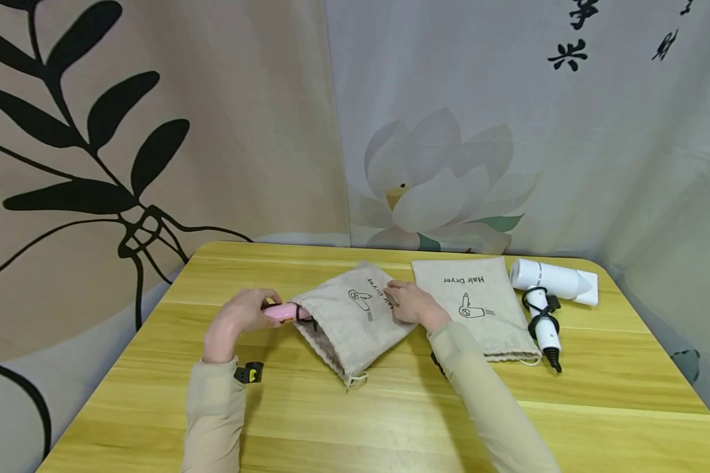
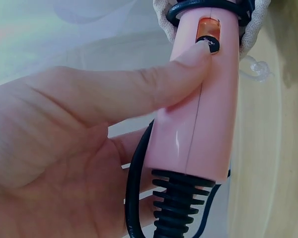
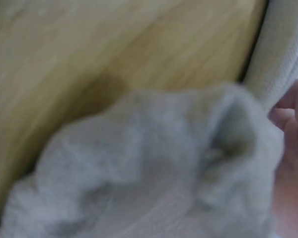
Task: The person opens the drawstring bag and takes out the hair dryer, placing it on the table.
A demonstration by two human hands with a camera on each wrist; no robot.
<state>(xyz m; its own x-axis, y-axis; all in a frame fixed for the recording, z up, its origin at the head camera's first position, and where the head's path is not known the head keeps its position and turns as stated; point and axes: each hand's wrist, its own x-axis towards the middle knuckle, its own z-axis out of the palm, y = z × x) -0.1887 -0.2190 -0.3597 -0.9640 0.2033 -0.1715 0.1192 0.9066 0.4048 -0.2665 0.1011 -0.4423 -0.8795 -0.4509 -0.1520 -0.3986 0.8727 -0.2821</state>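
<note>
A pink hair dryer (image 1: 281, 312) is partly inside a beige drawstring bag (image 1: 355, 335), its head hidden by the cloth. My left hand (image 1: 250, 313) grips its handle. In the left wrist view, the thumb lies on the black switch (image 2: 208, 44), and a black cord (image 2: 135, 183) loops around the handle. The bag's mouth faces lower left, and "Hair Dryer" is printed on its side. At the bag's right edge, my right hand (image 1: 413, 305) holds the cloth. Blurred, bunched fabric of the bag (image 3: 154, 134) fills much of the right wrist view, beside that hand.
To the right lies a second beige bag (image 1: 467, 282) with the same print, flat on the wooden table (image 1: 343, 433). Beside it is a white hair dryer (image 1: 550, 279), its black cord (image 1: 543, 315) wound around the handle. Printed curtains (image 1: 260, 118) hang behind the table.
</note>
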